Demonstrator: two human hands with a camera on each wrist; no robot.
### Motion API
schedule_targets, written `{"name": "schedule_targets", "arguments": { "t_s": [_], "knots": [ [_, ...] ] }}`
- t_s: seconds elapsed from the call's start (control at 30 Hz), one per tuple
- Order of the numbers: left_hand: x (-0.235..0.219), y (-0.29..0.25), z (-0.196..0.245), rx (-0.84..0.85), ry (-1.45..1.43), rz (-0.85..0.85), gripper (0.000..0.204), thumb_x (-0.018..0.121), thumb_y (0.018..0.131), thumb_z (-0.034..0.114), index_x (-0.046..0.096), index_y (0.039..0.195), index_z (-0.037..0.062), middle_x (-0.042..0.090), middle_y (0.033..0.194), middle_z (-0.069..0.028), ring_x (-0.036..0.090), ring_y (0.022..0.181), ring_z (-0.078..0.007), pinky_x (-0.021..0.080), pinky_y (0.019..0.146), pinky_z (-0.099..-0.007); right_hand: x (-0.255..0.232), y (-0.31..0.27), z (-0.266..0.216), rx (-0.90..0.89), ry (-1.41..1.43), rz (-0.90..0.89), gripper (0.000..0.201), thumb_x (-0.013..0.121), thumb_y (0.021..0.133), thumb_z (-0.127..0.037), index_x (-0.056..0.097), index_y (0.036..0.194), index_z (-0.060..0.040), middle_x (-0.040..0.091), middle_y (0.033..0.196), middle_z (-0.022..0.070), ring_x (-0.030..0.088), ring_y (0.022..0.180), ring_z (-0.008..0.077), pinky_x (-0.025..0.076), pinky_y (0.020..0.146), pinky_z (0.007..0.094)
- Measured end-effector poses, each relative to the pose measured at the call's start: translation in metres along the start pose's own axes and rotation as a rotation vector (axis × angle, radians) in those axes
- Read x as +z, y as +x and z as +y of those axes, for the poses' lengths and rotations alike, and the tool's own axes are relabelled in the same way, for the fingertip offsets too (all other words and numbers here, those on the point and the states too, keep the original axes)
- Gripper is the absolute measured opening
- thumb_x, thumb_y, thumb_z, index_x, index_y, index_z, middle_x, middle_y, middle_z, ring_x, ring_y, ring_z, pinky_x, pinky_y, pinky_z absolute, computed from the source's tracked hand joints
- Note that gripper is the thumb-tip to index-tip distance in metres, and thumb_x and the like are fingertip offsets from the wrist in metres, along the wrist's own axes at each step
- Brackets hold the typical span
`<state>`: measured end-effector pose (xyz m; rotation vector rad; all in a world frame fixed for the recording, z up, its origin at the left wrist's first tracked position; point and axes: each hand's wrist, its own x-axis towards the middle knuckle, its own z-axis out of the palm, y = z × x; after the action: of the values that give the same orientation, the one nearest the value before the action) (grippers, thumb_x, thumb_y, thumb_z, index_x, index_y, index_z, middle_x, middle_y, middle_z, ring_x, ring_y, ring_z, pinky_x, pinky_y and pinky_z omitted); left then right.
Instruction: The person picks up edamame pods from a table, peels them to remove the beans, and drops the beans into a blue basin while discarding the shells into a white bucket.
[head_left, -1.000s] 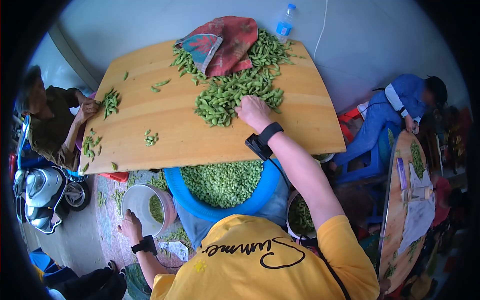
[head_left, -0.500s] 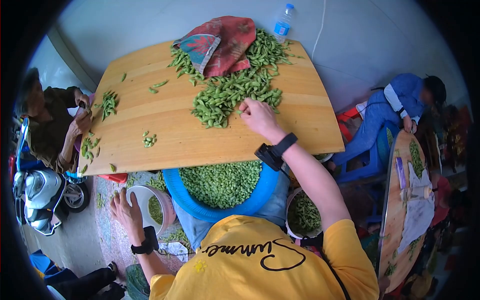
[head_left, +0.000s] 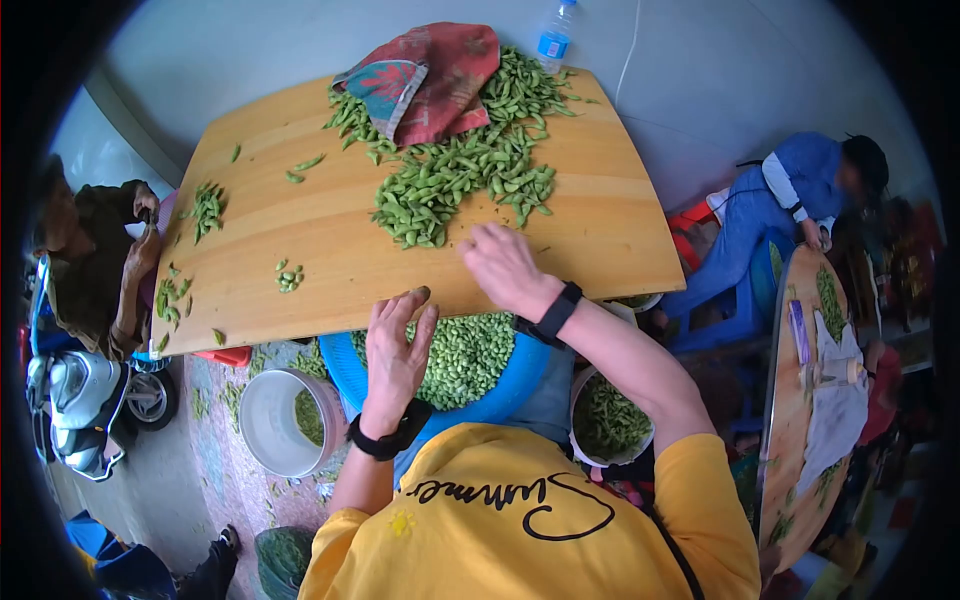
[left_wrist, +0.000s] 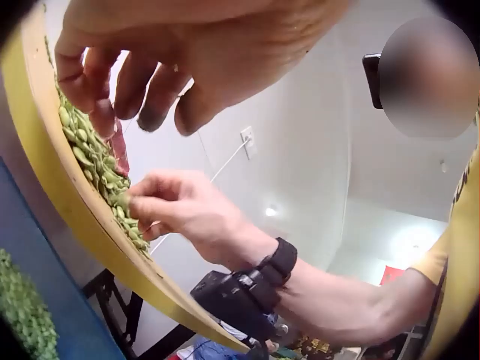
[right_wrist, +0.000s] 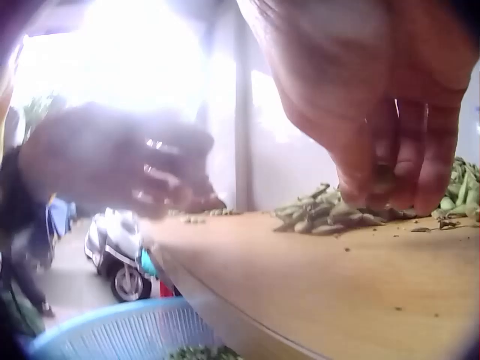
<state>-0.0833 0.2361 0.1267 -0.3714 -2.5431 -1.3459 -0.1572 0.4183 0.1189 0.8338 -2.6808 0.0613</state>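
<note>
My right hand (head_left: pixel 508 270) is over the wooden table (head_left: pixel 340 260), just in front of a heap of green soybean pods (head_left: pixel 430 195). In the right wrist view its thumb and fingers pinch a small green pod (right_wrist: pixel 385 178), mostly hidden by the fingers. My left hand (head_left: pixel 393 345) is raised at the table's front edge with loosely bent fingers and nothing in them. Below it, a blue basin (head_left: pixel 343 375) full of shelled green beans (head_left: pixel 465 360) is partly covered by the hand and forearm.
A red patterned cloth (head_left: pixel 455 85) lies over the heap's back part, beside a water bottle (head_left: pixel 553 45). A pale bucket (head_left: pixel 262 430) stands left of the basin; another bucket (head_left: pixel 577 425) at right holds pods. At the table's left end sits a person (head_left: pixel 100 250) near small pod piles.
My left hand has risen from beside the pale bucket, moving right to the table's front edge. The right hand has drawn back from the pod heap toward the table's front.
</note>
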Motion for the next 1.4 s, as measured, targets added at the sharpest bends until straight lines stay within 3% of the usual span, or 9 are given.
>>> {"name": "schedule_targets", "arguments": {
  "t_s": [0.07,0.23,0.37,0.83,0.93,1.1,1.23,1.33,1.4],
  "knots": [
    [0.009,0.001,-0.002,-0.216,-0.210,0.016,0.029,0.057,0.086,0.018,0.057,0.106,-0.0041,0.060,0.095,-0.0155,0.057,0.086,-0.0222,0.044,0.076,-0.0312,-0.010,0.003,0.006,0.101,0.150,0.054,0.015,0.059,0.070,-0.004,0.060,0.084,0.0001,0.057,0.077,0.0117,0.057,0.078,0.0254,0.047,0.065,0.0368],
    [0.044,-0.002,-0.012,-0.283,-0.670,0.175,0.037,0.054,0.090,0.021,0.052,0.114,-0.0072,0.058,0.094,-0.0077,0.053,0.083,-0.0126,0.043,0.075,-0.0263,-0.030,-0.013,-0.025,0.520,1.676,-0.138,0.013,0.056,0.085,-0.006,0.055,0.096,0.0009,0.060,0.085,0.0072,0.058,0.067,0.0102,0.049,0.057,0.0208],
    [0.042,-0.007,0.002,-0.332,-0.897,0.232,0.030,0.051,0.092,0.016,0.054,0.112,-0.0062,0.055,0.095,-0.0056,0.051,0.086,-0.0117,0.040,0.080,-0.0243,-0.029,-0.020,-0.044,0.515,1.940,-0.091,0.012,0.055,0.087,-0.007,0.055,0.096,0.0016,0.057,0.081,0.0026,0.053,0.064,0.0071,0.044,0.055,0.0186],
    [0.039,-0.006,0.001,-0.394,-1.657,-0.143,0.026,0.054,0.089,0.024,0.061,0.099,0.0016,0.059,0.105,-0.0069,0.051,0.094,-0.0139,0.037,0.087,-0.0295,-0.056,-0.031,-0.022,0.391,1.824,-0.510,0.016,0.059,0.085,-0.012,0.062,0.077,0.0017,0.047,0.060,-0.0027,0.038,0.051,0.0010,0.029,0.044,0.0172],
    [0.033,-0.007,0.006,-0.486,-1.442,-0.234,0.024,0.055,0.089,0.021,0.063,0.098,0.0008,0.061,0.097,-0.0068,0.051,0.094,-0.0156,0.037,0.086,-0.0305,-0.053,-0.039,-0.019,0.425,1.705,-0.551,0.021,0.064,0.080,-0.017,0.062,0.071,0.0016,0.052,0.053,0.0016,0.045,0.045,0.0084,0.034,0.045,0.0219],
    [0.031,-0.007,0.016,0.225,-0.462,-0.217,0.018,0.054,0.088,0.015,0.059,0.085,-0.0028,0.056,0.091,-0.0064,0.043,0.104,-0.0240,0.033,0.091,-0.0358,-0.043,-0.049,-0.032,0.185,0.862,-0.283,0.024,0.067,0.070,-0.022,0.059,0.066,0.0006,0.055,0.061,0.0195,0.058,0.061,0.0348,0.045,0.054,0.0405],
    [0.026,-0.022,0.023,-0.028,-0.706,0.003,0.018,0.047,0.092,0.017,0.053,0.093,0.0011,0.055,0.090,-0.0064,0.047,0.092,-0.0233,0.036,0.085,-0.0345,-0.027,-0.053,-0.034,0.210,0.744,-0.131,0.016,0.062,0.074,-0.017,0.061,0.069,-0.0021,0.058,0.063,0.0167,0.058,0.061,0.0351,0.045,0.055,0.0416],
    [0.012,-0.014,0.020,0.133,-0.995,0.066,0.014,0.044,0.092,0.012,0.051,0.089,-0.0001,0.055,0.090,-0.0106,0.051,0.085,-0.0218,0.040,0.079,-0.0310,-0.024,-0.056,-0.029,0.388,1.013,-0.179,0.013,0.056,0.082,-0.011,0.063,0.083,-0.0009,0.062,0.068,0.0124,0.063,0.063,0.0240,0.049,0.058,0.0318],
    [0.004,-0.017,0.020,-0.226,-1.364,0.062,0.016,0.041,0.094,0.015,0.051,0.092,0.0022,0.054,0.086,-0.0077,0.051,0.072,-0.0186,0.041,0.066,-0.0279,-0.033,-0.056,-0.026,0.508,1.416,-0.226,0.016,0.052,0.086,-0.012,0.061,0.089,0.0014,0.063,0.075,0.0121,0.063,0.067,0.0213,0.050,0.061,0.0295]
  ]
}}
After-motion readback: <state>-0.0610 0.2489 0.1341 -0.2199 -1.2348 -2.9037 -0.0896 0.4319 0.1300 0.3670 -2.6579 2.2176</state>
